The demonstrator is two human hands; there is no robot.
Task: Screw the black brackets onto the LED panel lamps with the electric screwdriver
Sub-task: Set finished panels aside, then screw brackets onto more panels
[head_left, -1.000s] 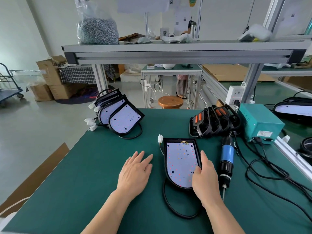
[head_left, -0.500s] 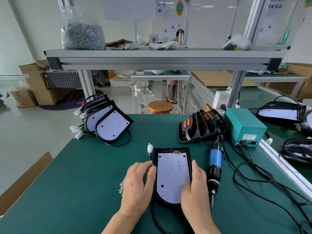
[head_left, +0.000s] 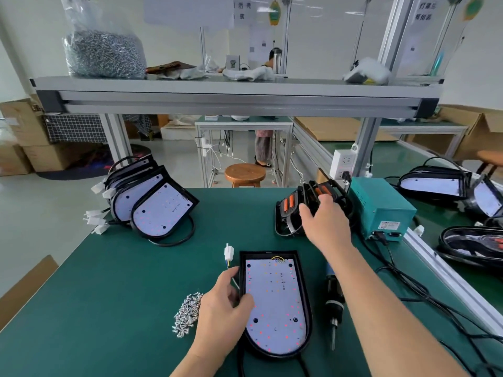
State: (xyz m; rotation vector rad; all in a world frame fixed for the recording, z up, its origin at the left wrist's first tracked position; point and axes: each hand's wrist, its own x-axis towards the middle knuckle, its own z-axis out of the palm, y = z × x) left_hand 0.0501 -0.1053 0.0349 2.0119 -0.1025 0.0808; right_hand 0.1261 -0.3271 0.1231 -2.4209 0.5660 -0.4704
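The green-matted workbench [head_left: 95, 308] fills the lower view. At 2 o'clock on it sits a teal metal power box [head_left: 381, 208], set back from the work, with black cables trailing from its near side. At 10 o'clock a leaning stack of black-rimmed LED panel lamps [head_left: 160, 210] waits, probably parked within reach as stock. At 6 o'clock, directly before the person, one black-framed white LED panel lamp [head_left: 275, 303] lies flat with its board face up; this looks like the working spot. At 1 o'clock stands a row of black brackets with orange inserts [head_left: 290, 213], just left of the power box. The right hand [head_left: 326, 224] reaches onto that row, thumb and fingers over one bracket; whether they have clamped it I cannot tell. The left hand [head_left: 220, 317] grips the flat lamp's left rim, thumb on the white board, seemingly to steady it. The blue-and-black electric screwdriver [head_left: 332, 295] lies just right of that lamp at 5 o'clock, tip toward the person, handy for the right hand. A heap of small silver screws [head_left: 187, 314] sits at 7 o'clock, touching the left hand.
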